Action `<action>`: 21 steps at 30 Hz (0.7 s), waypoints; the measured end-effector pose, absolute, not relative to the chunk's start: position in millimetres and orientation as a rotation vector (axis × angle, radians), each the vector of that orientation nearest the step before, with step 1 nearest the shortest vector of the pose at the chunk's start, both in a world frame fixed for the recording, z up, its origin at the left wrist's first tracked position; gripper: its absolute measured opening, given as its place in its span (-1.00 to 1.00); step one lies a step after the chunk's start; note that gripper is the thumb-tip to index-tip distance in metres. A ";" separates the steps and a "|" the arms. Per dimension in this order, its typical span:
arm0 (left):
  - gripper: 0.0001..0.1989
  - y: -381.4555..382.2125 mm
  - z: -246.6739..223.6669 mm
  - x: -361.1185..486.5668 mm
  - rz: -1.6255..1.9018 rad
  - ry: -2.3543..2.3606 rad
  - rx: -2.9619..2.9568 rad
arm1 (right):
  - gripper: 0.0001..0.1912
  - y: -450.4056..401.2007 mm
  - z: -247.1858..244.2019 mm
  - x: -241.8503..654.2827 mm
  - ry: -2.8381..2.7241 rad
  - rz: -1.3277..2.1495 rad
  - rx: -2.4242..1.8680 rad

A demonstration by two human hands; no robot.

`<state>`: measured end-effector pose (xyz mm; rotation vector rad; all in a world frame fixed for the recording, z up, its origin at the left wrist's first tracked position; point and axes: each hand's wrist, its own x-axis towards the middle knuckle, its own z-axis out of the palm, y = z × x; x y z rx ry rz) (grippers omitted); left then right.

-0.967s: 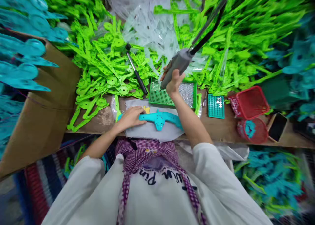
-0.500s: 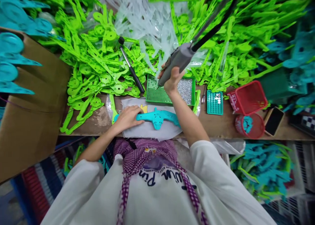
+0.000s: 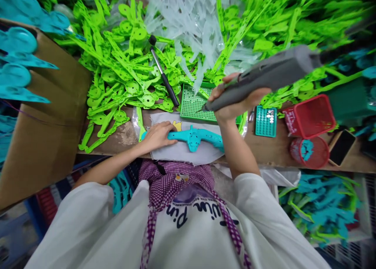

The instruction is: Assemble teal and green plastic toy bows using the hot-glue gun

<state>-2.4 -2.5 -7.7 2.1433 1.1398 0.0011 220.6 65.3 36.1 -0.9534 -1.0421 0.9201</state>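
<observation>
My left hand [image 3: 160,135] rests on the left arm of a turquoise plastic part [image 3: 194,139], its fingers wrapped over it. That part lies on a grey cloth [image 3: 176,154] at the table's front edge. Gripped in my right hand [image 3: 232,102] is a grey power screwdriver [image 3: 264,71], tilted, its tip pointing down-left over the green perforated tray [image 3: 190,104]. My right hand and the tool cover the tray's right side. Whether a screw sits on the tip is too small to tell.
Bright green plastic parts [image 3: 117,69] heap up behind, with a black-handled hammer [image 3: 164,75] on them. Right of the tray are a teal tray [image 3: 266,122], a red basket [image 3: 314,118], a round red basket [image 3: 321,153] and a phone [image 3: 342,147]. A cardboard box [image 3: 47,124] stands left.
The screwdriver has tilted lower toward the right, and my right hand has moved right with it. The whole view has shifted a little. My left hand still holds the turquoise part.
</observation>
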 end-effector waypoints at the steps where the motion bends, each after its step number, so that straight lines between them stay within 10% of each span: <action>1: -0.63 -2.7 -8.0 -2.5 0.016 1.132 2.145 | -0.15 51.9 38.7 213.3 -1.011 0.914 -0.912; 21: -0.66 -5.9 -20.9 -4.5 0.151 1.124 2.252 | -0.13 0.4 17.8 145.6 -1.015 1.428 -0.805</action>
